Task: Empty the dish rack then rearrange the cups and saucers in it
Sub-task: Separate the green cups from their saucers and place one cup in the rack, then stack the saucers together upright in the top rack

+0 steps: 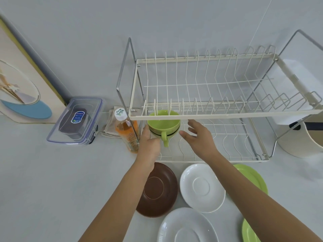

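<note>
Glossy green cup [164, 123] sits in wire dish rack [201, 116] lower tier's left end, left hand [150, 145] touching it, grip unclear, right hand [201, 137] fingers spread wide beside; smooth round saucers [202, 187] crowd desk [52, 180] front.

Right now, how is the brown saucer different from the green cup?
The brown saucer is flat and shallow; the green cup is deep with a handle. The saucer lies on the counter in front of the rack; the cup sits in the rack's lower tier. The left hand touches the cup, while the saucer is only partly covered by that arm. Both are round.
</note>
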